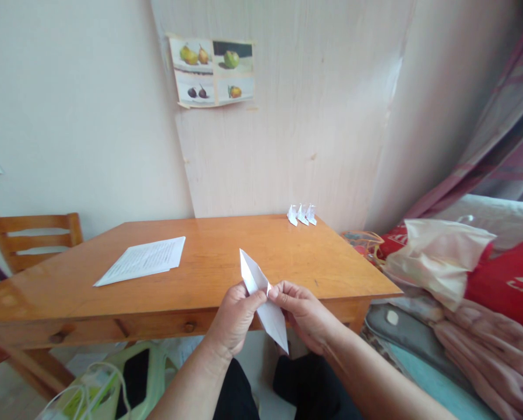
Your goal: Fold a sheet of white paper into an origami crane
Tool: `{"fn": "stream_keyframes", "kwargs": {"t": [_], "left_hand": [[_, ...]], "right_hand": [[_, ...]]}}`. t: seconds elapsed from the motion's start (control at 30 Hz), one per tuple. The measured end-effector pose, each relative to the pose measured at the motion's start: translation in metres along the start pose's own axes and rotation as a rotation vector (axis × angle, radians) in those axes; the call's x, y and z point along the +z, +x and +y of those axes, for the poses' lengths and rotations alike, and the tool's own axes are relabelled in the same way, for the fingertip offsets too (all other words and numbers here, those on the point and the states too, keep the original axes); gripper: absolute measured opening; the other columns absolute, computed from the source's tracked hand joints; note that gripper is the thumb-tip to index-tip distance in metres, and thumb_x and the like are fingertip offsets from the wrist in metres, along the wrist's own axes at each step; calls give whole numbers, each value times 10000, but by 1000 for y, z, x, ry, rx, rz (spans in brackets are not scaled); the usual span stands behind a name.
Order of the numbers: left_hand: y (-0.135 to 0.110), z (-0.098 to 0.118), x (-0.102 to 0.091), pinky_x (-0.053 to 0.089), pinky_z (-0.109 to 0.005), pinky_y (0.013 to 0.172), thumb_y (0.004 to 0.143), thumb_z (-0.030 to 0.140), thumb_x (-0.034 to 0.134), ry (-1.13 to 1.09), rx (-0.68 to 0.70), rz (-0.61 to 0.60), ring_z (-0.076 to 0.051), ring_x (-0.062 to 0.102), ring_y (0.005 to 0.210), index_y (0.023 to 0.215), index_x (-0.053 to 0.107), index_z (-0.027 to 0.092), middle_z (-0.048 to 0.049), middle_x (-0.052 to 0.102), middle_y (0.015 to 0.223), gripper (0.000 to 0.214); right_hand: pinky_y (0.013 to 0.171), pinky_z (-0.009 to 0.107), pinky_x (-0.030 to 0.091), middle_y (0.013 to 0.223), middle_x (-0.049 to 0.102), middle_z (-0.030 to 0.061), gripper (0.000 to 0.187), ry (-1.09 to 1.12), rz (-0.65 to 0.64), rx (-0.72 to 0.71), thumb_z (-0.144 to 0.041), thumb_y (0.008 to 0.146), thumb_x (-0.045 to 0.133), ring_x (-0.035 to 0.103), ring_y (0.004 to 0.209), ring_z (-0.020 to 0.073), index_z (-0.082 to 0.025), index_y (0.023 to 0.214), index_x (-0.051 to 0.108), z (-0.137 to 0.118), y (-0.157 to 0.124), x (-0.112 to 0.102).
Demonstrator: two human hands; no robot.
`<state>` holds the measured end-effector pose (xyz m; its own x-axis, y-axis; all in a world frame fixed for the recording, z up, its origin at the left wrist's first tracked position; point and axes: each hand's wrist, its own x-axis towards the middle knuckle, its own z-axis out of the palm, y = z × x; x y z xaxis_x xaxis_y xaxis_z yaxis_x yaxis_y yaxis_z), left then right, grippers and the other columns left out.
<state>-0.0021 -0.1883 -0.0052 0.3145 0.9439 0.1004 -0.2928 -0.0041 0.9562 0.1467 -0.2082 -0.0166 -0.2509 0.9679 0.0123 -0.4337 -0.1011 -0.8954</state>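
A folded white paper (pixel 275 319), long and pointed at both ends, is held in front of the table's near edge. My left hand (pixel 237 315) grips it from the left, thumb pressed on its middle. From the right, my right hand (pixel 300 309) pinches a small raised part of the paper at its centre, close to the left thumb. The fingers behind the paper are partly hidden. At the table's far right edge stand three small folded paper figures (pixel 302 215) in a row.
On the wooden table (pixel 226 239) lies a stack of printed sheets (pixel 143 259) at left. A chair (pixel 38 233) stands beyond the left side. Bags (pixel 440 251) and cloth (pixel 484 350) are piled at right. Below, a pale green stool (pixel 156 367) bears a dark phone-like object (pixel 135 379).
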Motion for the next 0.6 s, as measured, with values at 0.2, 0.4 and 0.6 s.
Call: {"fn": "stream_keyframes", "kwargs": {"t": [0.2,0.4,0.6], "left_hand": [[1,-1,-3,482,-295,720,780,264,741,-46,-30,-8,-181,619,728,879,724,124,-64,715,793,173],[1,-1,-1,449,-280,644,785,338,729,-128,-109,26,-163,592,633,786,695,124,-55,693,717,217],[1,-2,-1,453,-276,671,836,380,702,-137,-53,26,-174,605,699,796,697,114,-72,701,755,269]], "right_hand": [[557,228,331,667,553,-35,386,54,-26,20,-437,741,841,460,580,99,-180,793,559,1,2,-2],[569,230,341,682,567,-16,329,59,-63,19,-405,794,808,465,593,100,-164,800,584,5,3,-6],[584,234,353,709,593,2,317,61,-67,5,-408,809,795,477,610,104,-158,809,599,10,5,-11]]}}
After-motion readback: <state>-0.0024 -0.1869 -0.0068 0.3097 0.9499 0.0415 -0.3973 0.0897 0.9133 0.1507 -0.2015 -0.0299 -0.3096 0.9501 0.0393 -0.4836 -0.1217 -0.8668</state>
